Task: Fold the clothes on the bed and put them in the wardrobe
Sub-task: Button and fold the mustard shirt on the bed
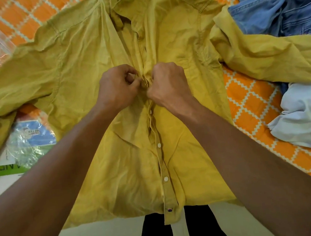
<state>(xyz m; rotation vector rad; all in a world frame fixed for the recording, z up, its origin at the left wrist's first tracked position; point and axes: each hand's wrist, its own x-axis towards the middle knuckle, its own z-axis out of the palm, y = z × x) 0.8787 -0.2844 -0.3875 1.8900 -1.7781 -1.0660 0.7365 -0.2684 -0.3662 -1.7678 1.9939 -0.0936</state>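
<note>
A mustard-yellow button shirt [90, 53] lies front-up on the bed, collar away from me, both sleeves spread out to the sides. My left hand [118, 88] and my right hand [167, 85] meet at the middle of the shirt's button strip. Each pinches the strip's cloth with curled fingers. Below my hands the strip is buttoned down to the hem; above them it gapes open.
The bed's orange-and-white checked cover [249, 104] shows around the shirt. Blue denim clothing [276, 1] is heaped at the upper right, and a pale white garment [308, 117] lies at the right. Plastic-wrapped packaging [25, 143] sits under the left sleeve.
</note>
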